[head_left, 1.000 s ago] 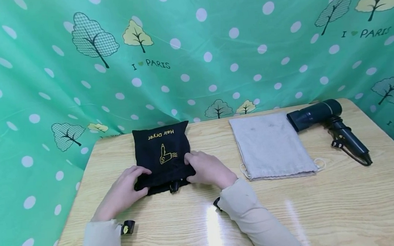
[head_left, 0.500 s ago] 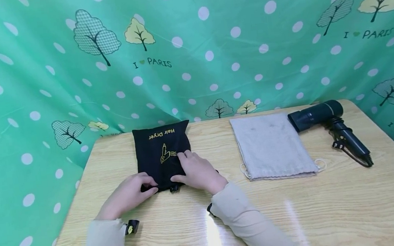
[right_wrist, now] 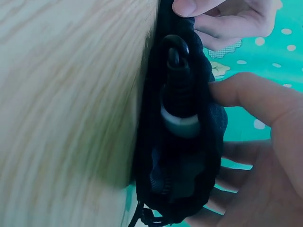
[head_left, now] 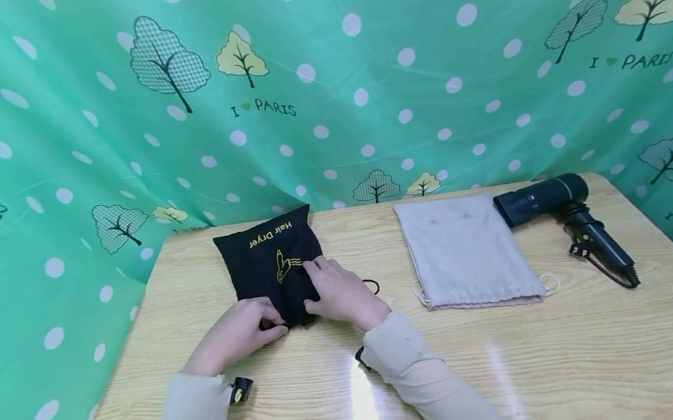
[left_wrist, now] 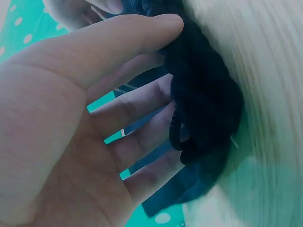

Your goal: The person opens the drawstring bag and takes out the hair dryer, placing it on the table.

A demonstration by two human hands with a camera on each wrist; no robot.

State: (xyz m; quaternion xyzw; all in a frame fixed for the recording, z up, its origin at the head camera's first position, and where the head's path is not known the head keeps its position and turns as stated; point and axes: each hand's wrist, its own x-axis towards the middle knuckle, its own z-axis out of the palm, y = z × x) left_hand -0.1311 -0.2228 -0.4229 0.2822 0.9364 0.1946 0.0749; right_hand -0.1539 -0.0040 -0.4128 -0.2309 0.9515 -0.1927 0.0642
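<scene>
A black drawstring bag (head_left: 256, 266) printed "Hair Dryer" lies at the table's left, its mouth towards me. At the left of the mouth, my left hand (head_left: 238, 326) pinches the cloth edge between thumb and fingers. My right hand (head_left: 342, 295) grips the bag's right side, thumb at the near edge and fingers over the top. The right wrist view looks into the mouth, where a dark handle end (right_wrist: 182, 106) with a pale ring and a looped cord shows inside. The rest of that thing is hidden by cloth. A black cord loop (head_left: 375, 284) sticks out beyond my right hand.
Right of centre, a light grey drawstring bag (head_left: 464, 251) lies flat with white cord loops at its near corners. Beyond it, at the back right, rests a dark hair dryer (head_left: 545, 198) with its cord wrapped round the handle. A green polka-dot curtain (head_left: 330, 149) hangs behind the table (head_left: 513, 369).
My left hand has shifted right along the mouth, and the bag has turned a little, its far end swinging left. My right hand has moved further onto the bag's top. The folded edge has been drawn towards me.
</scene>
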